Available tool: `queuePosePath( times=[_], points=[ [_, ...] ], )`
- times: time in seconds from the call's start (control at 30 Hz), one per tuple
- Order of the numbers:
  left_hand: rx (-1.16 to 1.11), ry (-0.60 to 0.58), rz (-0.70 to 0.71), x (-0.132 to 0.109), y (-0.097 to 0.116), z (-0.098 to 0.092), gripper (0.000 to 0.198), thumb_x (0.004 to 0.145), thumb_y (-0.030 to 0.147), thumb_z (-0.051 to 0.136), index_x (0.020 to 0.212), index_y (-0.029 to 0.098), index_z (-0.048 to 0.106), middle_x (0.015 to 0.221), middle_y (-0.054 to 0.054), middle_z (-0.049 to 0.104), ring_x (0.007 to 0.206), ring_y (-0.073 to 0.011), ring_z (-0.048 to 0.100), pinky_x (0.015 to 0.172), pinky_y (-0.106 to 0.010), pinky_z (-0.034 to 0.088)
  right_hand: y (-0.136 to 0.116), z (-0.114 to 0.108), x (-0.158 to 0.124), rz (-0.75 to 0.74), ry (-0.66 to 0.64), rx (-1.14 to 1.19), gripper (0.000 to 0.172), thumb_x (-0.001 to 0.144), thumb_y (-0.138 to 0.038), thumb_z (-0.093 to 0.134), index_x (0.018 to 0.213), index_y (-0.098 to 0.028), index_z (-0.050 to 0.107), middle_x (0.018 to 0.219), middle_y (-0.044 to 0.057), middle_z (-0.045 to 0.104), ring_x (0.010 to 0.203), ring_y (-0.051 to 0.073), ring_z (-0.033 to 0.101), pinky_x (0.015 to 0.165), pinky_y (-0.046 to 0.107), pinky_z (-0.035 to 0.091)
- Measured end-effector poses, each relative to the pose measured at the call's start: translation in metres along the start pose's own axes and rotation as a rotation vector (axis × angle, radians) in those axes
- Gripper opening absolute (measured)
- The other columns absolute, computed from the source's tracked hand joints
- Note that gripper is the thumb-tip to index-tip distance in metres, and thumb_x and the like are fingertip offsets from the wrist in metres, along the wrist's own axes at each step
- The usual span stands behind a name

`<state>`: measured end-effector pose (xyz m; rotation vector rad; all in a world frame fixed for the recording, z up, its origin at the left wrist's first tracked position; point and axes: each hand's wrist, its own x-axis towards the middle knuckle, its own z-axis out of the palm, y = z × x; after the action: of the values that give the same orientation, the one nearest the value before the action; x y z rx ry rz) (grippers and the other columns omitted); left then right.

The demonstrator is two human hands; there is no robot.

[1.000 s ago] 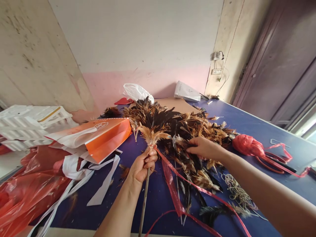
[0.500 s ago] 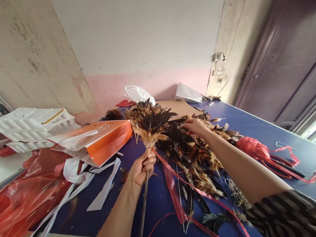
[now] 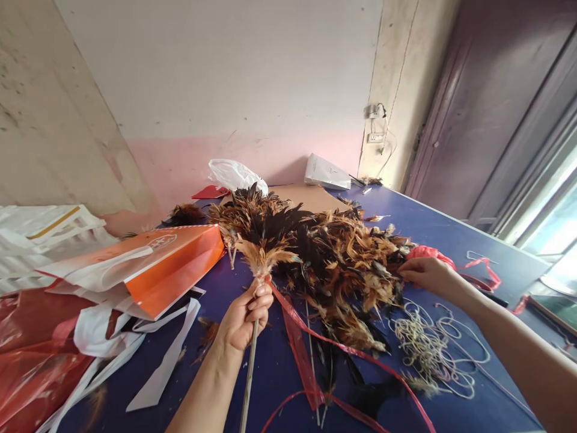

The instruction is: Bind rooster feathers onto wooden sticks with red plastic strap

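My left hand is wrapped round the thin stick of a feather duster, just under its tuft of tan and black feathers. A red plastic ribbon runs from the base of the tuft across the table to the right. My right hand is at the right edge of a big pile of loose brown and black feathers. Its fingers are pressed together, tips against the feathers; whatever is between them is hidden.
A tangle of pale string lies below my right hand, with a red ribbon ball behind it. On the left are an orange paper bag, white strips and red plastic. A white plastic bag lies at the back.
My right hand has moved from the middle of the feather pile to its right edge. The view has turned right, uncovering more string. My left hand keeps its hold on the duster.
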<state>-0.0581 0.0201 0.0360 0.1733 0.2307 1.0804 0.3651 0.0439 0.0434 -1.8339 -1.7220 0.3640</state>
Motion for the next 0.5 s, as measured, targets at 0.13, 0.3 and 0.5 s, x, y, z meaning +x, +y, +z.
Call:
queuePosePath(
  times=[0.13, 0.3, 0.5],
  points=[
    [0.008, 0.021, -0.006, 0.001, -0.001, 0.0, 0.029, 0.095, 0.019, 0.024, 0.076, 0.014, 0.045, 0.061, 0.002, 0.042, 0.039, -0.0018, 0.038, 0.027, -0.009, 0.022, -0.012, 0.004, -0.004, 0.014, 0.05, -0.094, 0.026, 0.07, -0.039, 0.056, 0.076, -0.02, 0.072, 0.063, 0.001, 0.067, 0.057, 0.016, 0.06, 0.053, 0.024, 0.042],
    [0.011, 0.044, -0.006, 0.001, 0.0, 0.0, 0.026, 0.094, 0.017, 0.027, 0.076, 0.015, 0.045, 0.06, 0.002, 0.04, 0.038, -0.0019, 0.037, 0.027, -0.009, 0.022, -0.044, 0.021, 0.0, 0.018, 0.028, -0.353, 0.026, 0.073, -0.041, 0.054, 0.078, -0.022, 0.071, 0.073, 0.004, 0.068, 0.068, 0.02, 0.062, 0.054, 0.025, 0.04],
    [0.064, 0.005, 0.017, 0.002, 0.002, -0.001, 0.028, 0.095, 0.017, 0.022, 0.092, 0.01, 0.049, 0.062, 0.002, 0.041, 0.039, -0.002, 0.038, 0.027, -0.009, 0.023, -0.034, 0.018, 0.002, 0.05, -0.014, -0.259, 0.018, 0.069, -0.032, 0.06, 0.067, -0.018, 0.07, 0.065, 0.005, 0.065, 0.06, 0.017, 0.057, 0.05, 0.024, 0.035]
  ],
)
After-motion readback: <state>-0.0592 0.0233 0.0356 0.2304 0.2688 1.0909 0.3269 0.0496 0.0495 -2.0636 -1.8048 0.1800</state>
